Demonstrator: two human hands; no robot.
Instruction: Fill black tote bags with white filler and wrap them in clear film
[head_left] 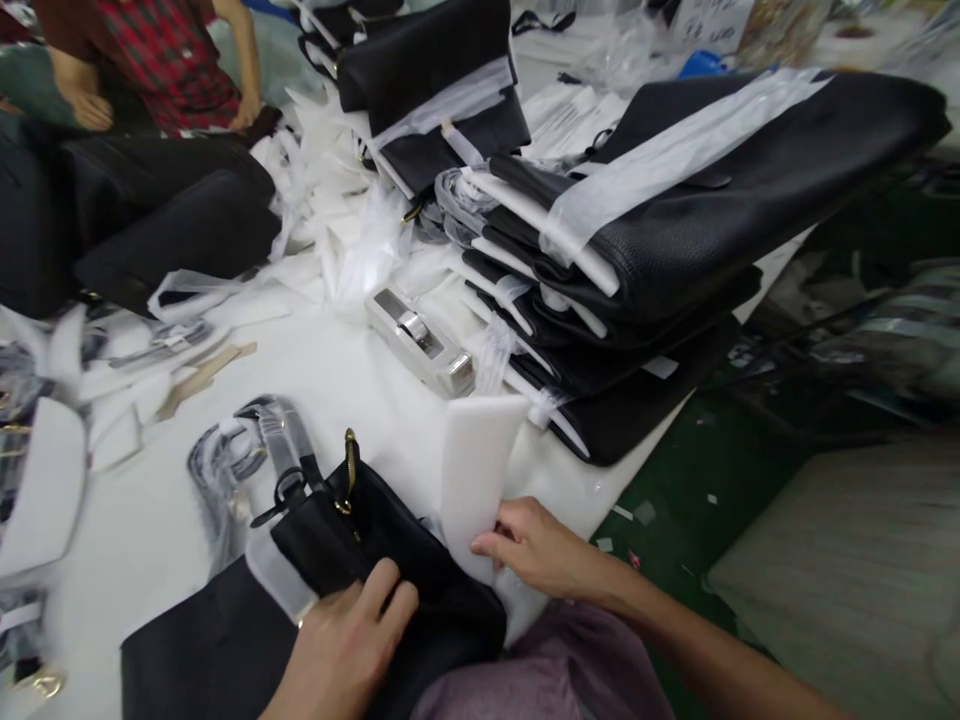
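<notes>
A black handbag (pixel 202 630) lies before me on the white table, its gold zipper end (pixel 350 465) sticking up. Its strap (pixel 281 435), wrapped in clear plastic, trails off the far side. My left hand (pixel 356 630) is closed on the bag's upper edge with curled fingers; the fingertips are partly hidden. Pinched between the thumb and fingers of my right hand (pixel 529 545) is a white foam sheet (pixel 480 460), held upright just right of the bag's opening.
A grey tape dispenser (pixel 420 345) sits beyond the bag. Stacked black bags (pixel 712 200) with foam and plastic wrapping stand at the right table edge. More black bags (pixel 180 230) and foam scraps (pixel 45 480) lie left. Across the table is another person (pixel 165 60).
</notes>
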